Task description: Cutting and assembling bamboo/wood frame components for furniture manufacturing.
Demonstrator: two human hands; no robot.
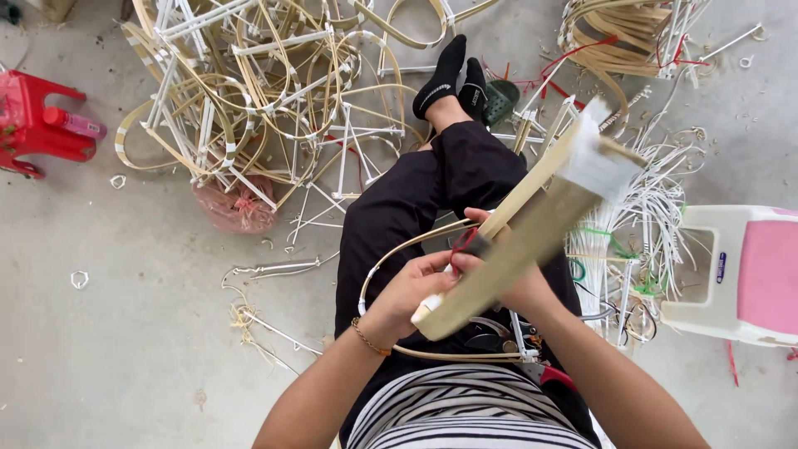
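Head view, looking straight down: the person sits with legs stretched out over a grey concrete floor point(125, 349), and both hands meet over the lap. The left hand point(407, 291) is curled shut on the near end of a flat bamboo slat point(515, 249), fingers wrapped at its white-taped tip. The right hand point(499, 249) sits mostly behind the slat, fingertips showing by something red at its edge, so I cannot tell how it is closed. The slat runs from the lap up and right to a white-wrapped far end, tilted across the thighs. It looks light, stiff along its length yet springy, with edges that could splinter; holding it near the taped end and again mid-length looks the steadiest way. A thin curved strip point(391, 249) loops beneath the hands over the black trousers, and pliers point(490, 333) lie in the lap. Now the room: far left, a big heap of frames point(249, 91) of bent cane and white rods; left edge, a red stool point(33, 125); right, a white-and-pink stool point(740, 274) beside a bundle of white rods point(648, 216). Scraps litter the floor.
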